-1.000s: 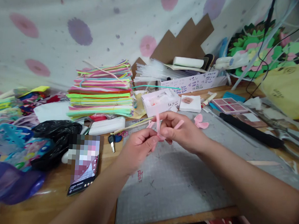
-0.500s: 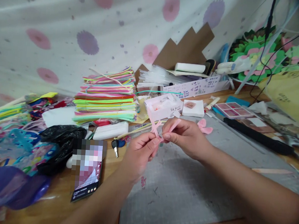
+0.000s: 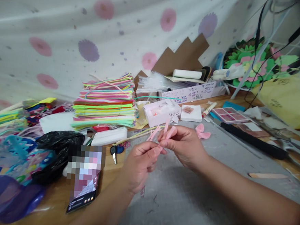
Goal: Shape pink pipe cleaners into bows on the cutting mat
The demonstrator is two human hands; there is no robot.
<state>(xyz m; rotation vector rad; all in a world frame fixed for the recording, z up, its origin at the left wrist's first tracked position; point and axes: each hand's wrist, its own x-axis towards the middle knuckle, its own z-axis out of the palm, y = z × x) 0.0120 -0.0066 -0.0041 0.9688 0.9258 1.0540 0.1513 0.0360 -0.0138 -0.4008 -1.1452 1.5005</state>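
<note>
My left hand [image 3: 143, 161] is closed, its thumb and fingers pinching the lower ends of pink pipe cleaner strips [image 3: 153, 134]. Right beside it, the fingertips of my right hand [image 3: 185, 145] pinch the same pink piece, with strip ends [image 3: 171, 132] sticking up past the thumb. The two hands meet above a grey cutting mat [image 3: 184, 204]. Where the strips join is hidden behind the fingers. Just beyond my right hand, a pink petal-shaped piece [image 3: 203, 132] lies on the mat.
A stack of coloured pipe cleaners [image 3: 104, 104] stands behind, left of a small white box [image 3: 161, 112]. A phone [image 3: 85, 180], keys [image 3: 113, 154] and a black plastic bag [image 3: 59, 154] lie on the left. Scissors [image 3: 295, 145] and a wooden stick [image 3: 267, 176] are on the right.
The long strip rising from my left hand has swung toward my right hand, and the strip ends now fan upward. My hands remain together; the camera view has shifted slightly.
</note>
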